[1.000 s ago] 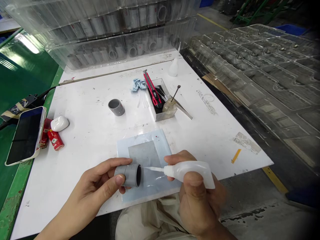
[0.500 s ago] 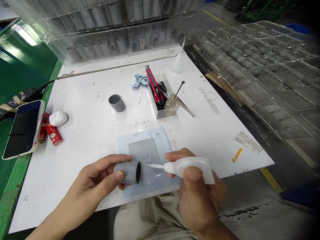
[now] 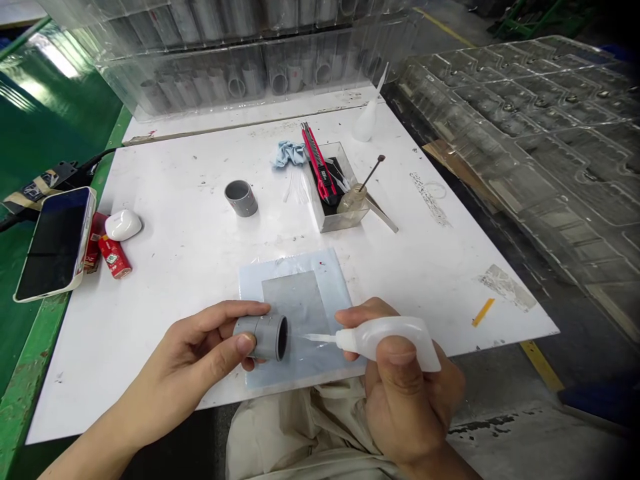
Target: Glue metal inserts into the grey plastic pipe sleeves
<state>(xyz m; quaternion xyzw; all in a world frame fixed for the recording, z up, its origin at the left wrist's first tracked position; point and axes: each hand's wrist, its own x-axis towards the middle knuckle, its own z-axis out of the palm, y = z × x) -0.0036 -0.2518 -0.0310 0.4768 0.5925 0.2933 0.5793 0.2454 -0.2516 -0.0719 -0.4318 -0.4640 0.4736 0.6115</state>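
Observation:
My left hand (image 3: 200,353) grips a short grey PVC pipe coupling (image 3: 265,337) by its side, with the open end facing right. My right hand (image 3: 405,393) holds a translucent white squeeze bottle (image 3: 385,341) lying nearly level. Its thin nozzle (image 3: 320,338) points left at the coupling's mouth, a small gap away. Both hands are over a pale blue mat (image 3: 325,280) with a grey sheet (image 3: 293,300) on it. A second grey pipe piece (image 3: 241,198) stands on the white table (image 3: 425,280), beyond my hands.
A clear box (image 3: 340,193) holds a red utility knife (image 3: 317,163), with a small glass jar (image 3: 353,199) and tweezers (image 3: 383,215) beside it. A blue cloth (image 3: 289,155), a phone (image 3: 55,243) and clear plastic trays (image 3: 525,133) surround the table.
The nozzle has drawn back to the right, away from the coupling's mouth, leaving a wider gap. The whole view has shifted slightly as my head moved.

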